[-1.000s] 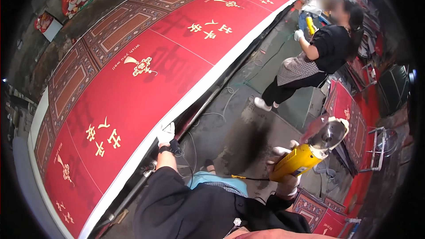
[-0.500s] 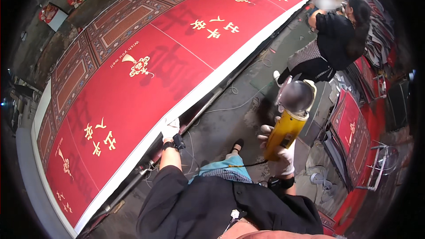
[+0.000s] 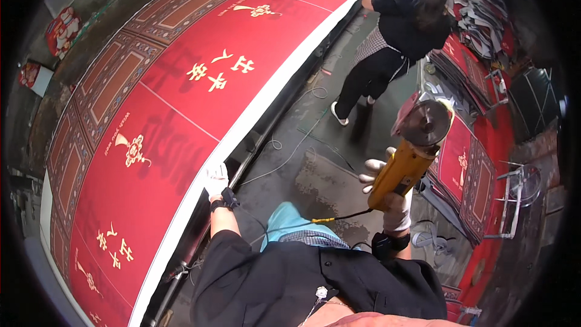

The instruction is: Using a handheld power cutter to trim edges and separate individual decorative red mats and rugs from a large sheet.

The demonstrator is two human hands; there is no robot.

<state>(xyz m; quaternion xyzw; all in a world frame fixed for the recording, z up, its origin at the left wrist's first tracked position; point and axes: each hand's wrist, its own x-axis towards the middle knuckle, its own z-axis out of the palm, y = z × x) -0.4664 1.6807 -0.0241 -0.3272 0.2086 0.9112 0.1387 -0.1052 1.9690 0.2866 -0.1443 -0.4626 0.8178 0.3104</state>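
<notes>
A long red mat sheet (image 3: 175, 206) with gold lettering and knot motifs lies along the left, with a white margin (image 3: 271, 88) on its near side. On that margin rests my left hand (image 3: 216, 180), in a white glove, fingers stretched out and holding nothing I can see. My right hand (image 3: 396, 212), also gloved, supports a yellow angle grinder (image 3: 394, 175) around its body, some fingers loosely spread on its far side. The round disc (image 3: 426, 122) points up and away from me, apart from the sheet. A cord runs from its lower end towards my waist.
Ahead on the right, another person (image 3: 405, 30) in black leans over the sheet's far end. Stacked mats (image 3: 466, 169) and a white metal frame (image 3: 514, 200) stand at the right. Thin cables (image 3: 284, 160) lie on the floor beside the table's rail (image 3: 242, 166).
My view has shifted forward along the sheet, and the sheet appears farther left. The grinder appears farther right, its disc now sharper. The other person has moved left in the picture.
</notes>
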